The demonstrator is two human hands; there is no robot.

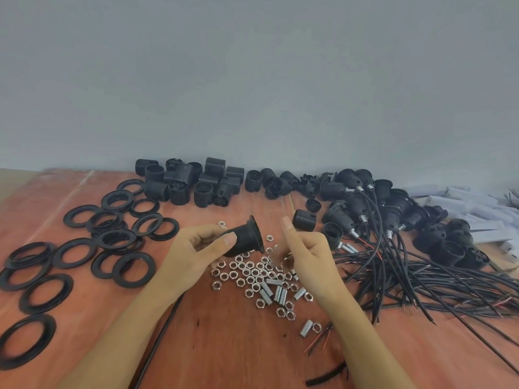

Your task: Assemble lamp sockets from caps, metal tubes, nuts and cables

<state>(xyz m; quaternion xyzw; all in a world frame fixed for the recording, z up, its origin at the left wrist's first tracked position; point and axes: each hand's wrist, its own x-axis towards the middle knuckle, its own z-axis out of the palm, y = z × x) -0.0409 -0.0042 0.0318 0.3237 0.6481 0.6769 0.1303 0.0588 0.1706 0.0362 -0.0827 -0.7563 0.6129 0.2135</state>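
1 black socket (244, 238) sits in the left hand (196, 248), held above the reddish desk (224, 346) with the thumb on its near side and the fingers curled round the back. It lies tilted on its side. The body is ribbed with thread, and a wide flange flares out at the end toward the right hand (306, 254). That hand is just beside it, thumb up and fingers curled in. Something small and shiny blurs at its fingertips, and I cannot tell whether it grasps anything.

Silver nuts (250, 272) and short metal tubes (278, 293) lie scattered under both hands. Black rings (112, 220) spread out on the left, loose threaded shells (191, 181) pile up at the wall, and cables (435, 284) fan out on the right. 1 cap (304, 219) lies alone just behind the right thumb.
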